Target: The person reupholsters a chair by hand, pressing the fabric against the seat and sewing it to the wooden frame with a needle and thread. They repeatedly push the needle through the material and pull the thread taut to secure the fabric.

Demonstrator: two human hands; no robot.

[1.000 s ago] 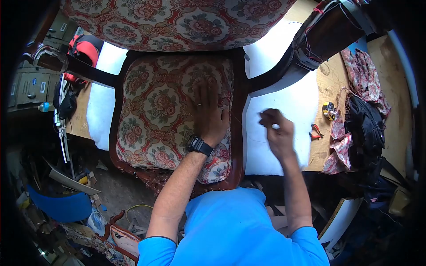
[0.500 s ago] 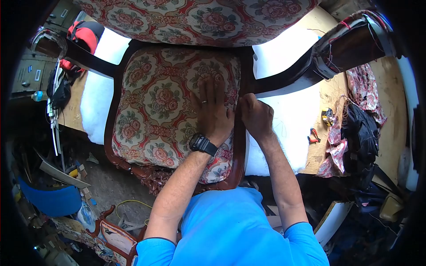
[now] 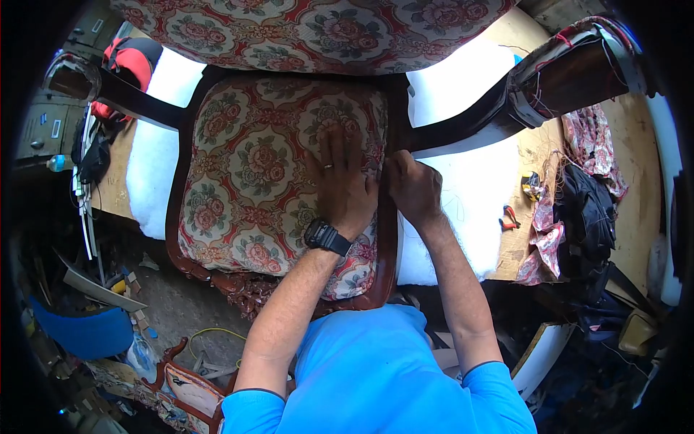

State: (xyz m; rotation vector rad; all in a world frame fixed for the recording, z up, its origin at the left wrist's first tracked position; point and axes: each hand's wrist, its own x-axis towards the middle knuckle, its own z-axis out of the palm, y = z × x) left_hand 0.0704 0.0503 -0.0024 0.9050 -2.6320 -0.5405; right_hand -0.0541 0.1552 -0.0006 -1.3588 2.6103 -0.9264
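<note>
A carved wooden chair with a flower-patterned fabric seat (image 3: 253, 163) takes up the middle of the head view. My left hand (image 3: 344, 181), with a ring and a black watch (image 3: 327, 237) at the wrist, lies flat on the right part of the seat, fingers stretched away from me. Just to its right, my right hand (image 3: 416, 186) is closed at the seat's right edge, over the dark wooden frame (image 3: 387, 249). Its fingertips are in shadow, so what they pinch cannot be made out. The chair's patterned backrest (image 3: 325, 32) rises at the top.
White padding (image 3: 463, 217) lies under the chair on a wooden table (image 3: 531, 148). Red-handled pliers (image 3: 510, 218), fabric scraps (image 3: 546, 249) and a black bag (image 3: 587, 210) are on the right. Wooden chair arms (image 3: 477, 119) reach out at both sides. Cluttered floor lies lower left.
The view has shifted slightly, so the chair appears a little further left. Both hands keep the same places on the seat and its edge.
</note>
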